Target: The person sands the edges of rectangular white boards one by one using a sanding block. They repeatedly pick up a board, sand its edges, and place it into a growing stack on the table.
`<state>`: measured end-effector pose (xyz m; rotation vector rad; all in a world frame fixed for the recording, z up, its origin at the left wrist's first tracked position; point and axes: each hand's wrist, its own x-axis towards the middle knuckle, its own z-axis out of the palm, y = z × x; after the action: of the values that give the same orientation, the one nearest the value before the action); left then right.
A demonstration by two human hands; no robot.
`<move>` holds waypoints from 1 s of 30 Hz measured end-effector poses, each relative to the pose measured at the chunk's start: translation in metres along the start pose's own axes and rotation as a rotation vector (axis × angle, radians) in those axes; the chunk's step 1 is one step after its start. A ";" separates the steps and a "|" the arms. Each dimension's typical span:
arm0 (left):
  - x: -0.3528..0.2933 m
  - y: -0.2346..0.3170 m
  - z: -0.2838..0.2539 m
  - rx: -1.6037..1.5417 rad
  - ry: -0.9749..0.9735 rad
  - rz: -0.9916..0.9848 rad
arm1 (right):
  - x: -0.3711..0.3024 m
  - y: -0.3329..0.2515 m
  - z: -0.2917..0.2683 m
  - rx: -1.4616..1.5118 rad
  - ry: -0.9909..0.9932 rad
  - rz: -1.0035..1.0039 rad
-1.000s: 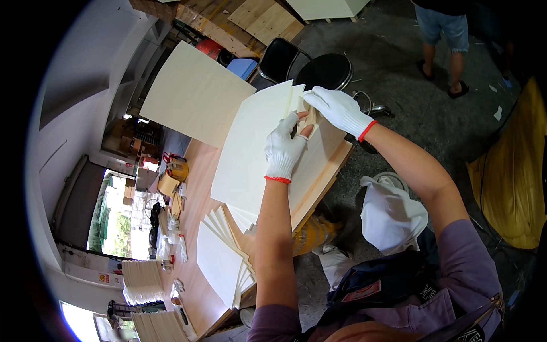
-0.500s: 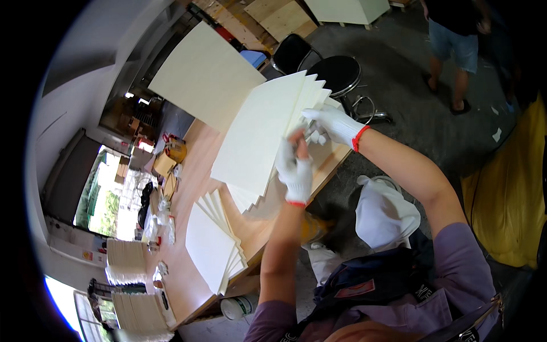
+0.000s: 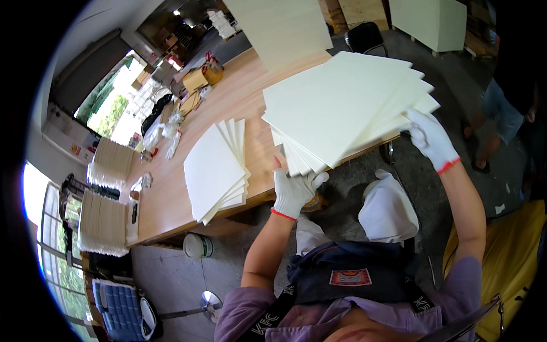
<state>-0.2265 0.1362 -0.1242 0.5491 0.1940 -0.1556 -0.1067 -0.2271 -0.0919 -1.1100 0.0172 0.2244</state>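
- The fanned stack of large cream-white flat sheets (image 3: pixel 347 97) lies on the right part of the pale wood-topped table (image 3: pixel 228 105), reaching its near edge.
- Half a second ago the hands were close together at the stack's right side; now they are well apart, which suggests handling it from two corners.
- The left hand (image 3: pixel 292 192), in a white knit glove with a red cuff, is at the table's near edge, beside the stack's lower corners; I cannot tell whether it grips.
- The right hand (image 3: pixel 431 139), gloved alike, has fingertips at the stack's right corner; whether they are clamped is unclear.
- A smaller fan of white sheets (image 3: pixel 213 171) lies nearer the table's left end.
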 end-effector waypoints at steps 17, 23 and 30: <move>-0.116 0.038 -0.081 0.278 0.242 0.533 | -0.034 0.011 0.130 -0.187 -0.304 0.047; -0.120 0.126 -0.116 0.186 0.331 0.956 | -0.040 0.060 0.205 -0.166 -0.743 0.125; -0.081 0.179 -0.170 0.095 0.583 0.931 | -0.062 0.111 0.157 -0.163 -0.612 0.371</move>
<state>-0.2931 0.3851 -0.1580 0.7208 0.4766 0.9140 -0.2040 -0.0505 -0.1123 -1.1557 -0.3482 0.9042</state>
